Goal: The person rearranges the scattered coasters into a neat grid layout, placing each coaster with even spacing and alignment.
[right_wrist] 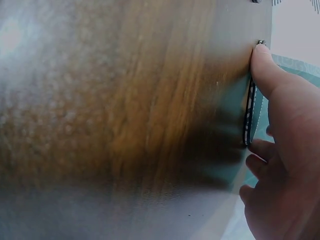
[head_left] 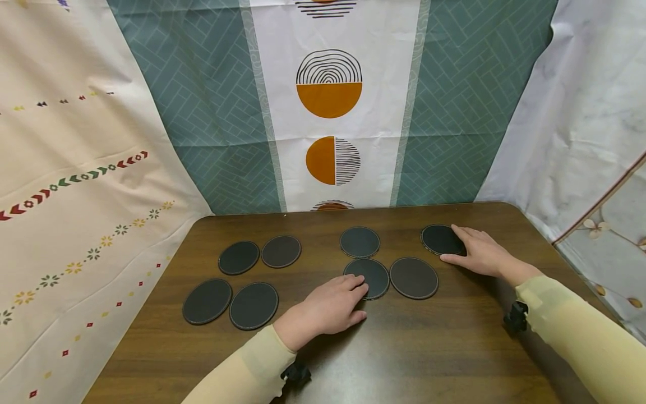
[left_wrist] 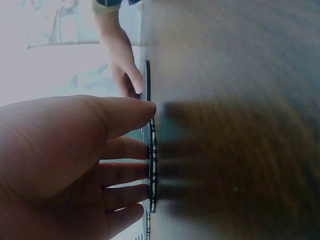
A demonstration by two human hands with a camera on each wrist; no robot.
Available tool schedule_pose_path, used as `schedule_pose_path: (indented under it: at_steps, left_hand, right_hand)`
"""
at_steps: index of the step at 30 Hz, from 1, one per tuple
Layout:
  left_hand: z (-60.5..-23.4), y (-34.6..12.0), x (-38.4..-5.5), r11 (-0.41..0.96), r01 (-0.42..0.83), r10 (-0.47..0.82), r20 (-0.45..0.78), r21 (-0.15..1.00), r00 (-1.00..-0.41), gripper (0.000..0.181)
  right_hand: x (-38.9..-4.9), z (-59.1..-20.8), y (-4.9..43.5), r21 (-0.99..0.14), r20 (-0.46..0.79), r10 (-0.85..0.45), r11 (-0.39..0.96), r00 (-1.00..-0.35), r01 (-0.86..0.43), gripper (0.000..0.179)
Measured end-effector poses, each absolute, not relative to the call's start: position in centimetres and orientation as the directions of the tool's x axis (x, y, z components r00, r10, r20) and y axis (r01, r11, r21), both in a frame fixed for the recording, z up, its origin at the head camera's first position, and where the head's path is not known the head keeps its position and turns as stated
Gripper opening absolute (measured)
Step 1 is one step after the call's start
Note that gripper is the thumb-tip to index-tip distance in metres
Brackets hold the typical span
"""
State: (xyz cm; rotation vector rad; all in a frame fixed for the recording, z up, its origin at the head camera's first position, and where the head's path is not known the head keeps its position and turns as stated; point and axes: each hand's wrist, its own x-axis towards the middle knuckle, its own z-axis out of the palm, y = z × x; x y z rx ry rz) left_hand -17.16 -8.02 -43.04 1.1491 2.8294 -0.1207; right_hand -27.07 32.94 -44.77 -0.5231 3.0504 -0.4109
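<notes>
Round dark coasters with stitched rims lie flat on the brown table. My left hand (head_left: 330,306) rests its fingertips on the near middle coaster (head_left: 375,279), fingers fairly straight, thumb beside the near rim. In the left wrist view, the fingers (left_wrist: 127,172) reach to the thin edge of that coaster. At the far right, my right hand (head_left: 481,251) holds another coaster (head_left: 439,239) by its right side, thumb at the near rim and fingers at the far one. The right wrist view shows this coaster's edge (right_wrist: 249,112) between thumb and fingers.
One coaster (head_left: 359,242) sits behind the near middle one, and a browner coaster (head_left: 414,278) lies right of it. Several more, including a front-left coaster (head_left: 207,301), are grouped at left. Patterned cloth (head_left: 328,101) hangs behind the table (head_left: 429,353).
</notes>
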Motion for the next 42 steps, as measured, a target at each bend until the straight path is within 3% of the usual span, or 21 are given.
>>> schedule_pose_path:
  at_steps: [42]
  left_hand:
    - [-43.0, -7.9, -17.0, 0.720, 0.692, 0.683, -0.123, -0.053, -0.720, 0.064]
  right_hand:
    - [-27.8, -43.8, 30.2, -0.327, 0.074, -0.317, 0.888, -0.946, -0.323, 0.109]
